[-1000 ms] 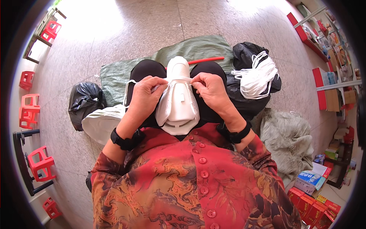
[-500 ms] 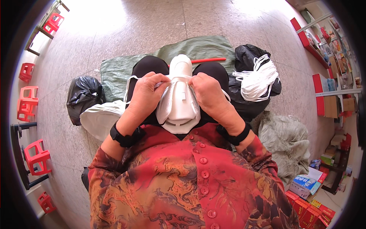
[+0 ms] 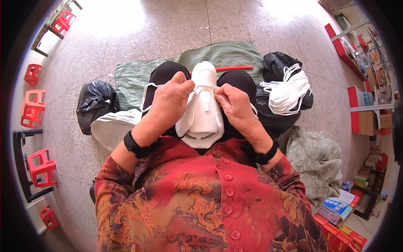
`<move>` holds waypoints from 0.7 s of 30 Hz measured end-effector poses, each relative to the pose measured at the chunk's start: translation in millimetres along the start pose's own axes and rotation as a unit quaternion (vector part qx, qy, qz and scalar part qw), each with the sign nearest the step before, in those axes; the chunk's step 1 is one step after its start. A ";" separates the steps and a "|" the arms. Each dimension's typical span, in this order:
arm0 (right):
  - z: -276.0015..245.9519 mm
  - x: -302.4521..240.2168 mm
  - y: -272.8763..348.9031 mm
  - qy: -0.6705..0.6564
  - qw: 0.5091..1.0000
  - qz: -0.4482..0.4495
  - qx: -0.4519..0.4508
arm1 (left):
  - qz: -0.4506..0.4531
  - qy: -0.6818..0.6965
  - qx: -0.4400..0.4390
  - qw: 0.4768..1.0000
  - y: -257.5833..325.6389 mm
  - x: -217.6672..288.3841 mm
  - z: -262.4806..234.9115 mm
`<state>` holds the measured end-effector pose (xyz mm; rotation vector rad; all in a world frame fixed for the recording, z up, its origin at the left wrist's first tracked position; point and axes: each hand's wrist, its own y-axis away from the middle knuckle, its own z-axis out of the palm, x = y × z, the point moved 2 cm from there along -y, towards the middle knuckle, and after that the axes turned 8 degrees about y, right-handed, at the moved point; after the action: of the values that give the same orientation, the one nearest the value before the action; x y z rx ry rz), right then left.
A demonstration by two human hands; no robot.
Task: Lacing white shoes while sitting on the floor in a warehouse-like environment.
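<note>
Between my knees stands a white shoe-shaped form (image 3: 204, 71) with its rounded toe pointing away from me. White shoe-upper material (image 3: 187, 115) lies along its sides. A white lace (image 3: 205, 86) crosses the form, and one loop of it hangs to the left over my knee. My left hand (image 3: 170, 101) is closed, pinching the lace at the form's left side. On the other side, my right hand (image 3: 237, 105) has thumb and finger pinched on the lace close to the upper's edge. The fingertips partly hide the lace ends.
A bundle of white laces (image 3: 289, 92) rests on black plastic bags at right. At left are a black bag (image 3: 97, 107) and a stack of white pieces (image 3: 115, 128). A red rod (image 3: 235, 68) lies on a green woven sheet (image 3: 138, 80). Red stools (image 3: 41, 168) line the left wall.
My left hand has rotated upward, its fist higher now. The right hand has shifted slightly outward and down, its fingers turned toward the upper's edge. The whole view has drifted a little.
</note>
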<state>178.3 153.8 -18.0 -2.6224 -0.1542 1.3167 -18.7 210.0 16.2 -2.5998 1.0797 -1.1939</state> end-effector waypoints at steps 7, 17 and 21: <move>-0.8 0.8 -1.5 0.012 1.000 -0.015 -0.006 | 0.105 -0.121 -0.076 0.984 -11.3 9.2 -2.0; -5.2 -7.8 0.4 0.027 1.000 -0.005 -0.015 | -0.075 0.101 0.011 0.992 1.0 -8.3 3.9; -7.4 -29.4 1.8 0.190 0.973 -0.116 0.063 | -0.075 -0.017 -0.074 0.994 1.0 17.1 2.5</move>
<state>166.6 145.7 8.8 -2.5941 -0.2942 0.7103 -9.9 198.0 24.9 -2.8472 1.0196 -1.1325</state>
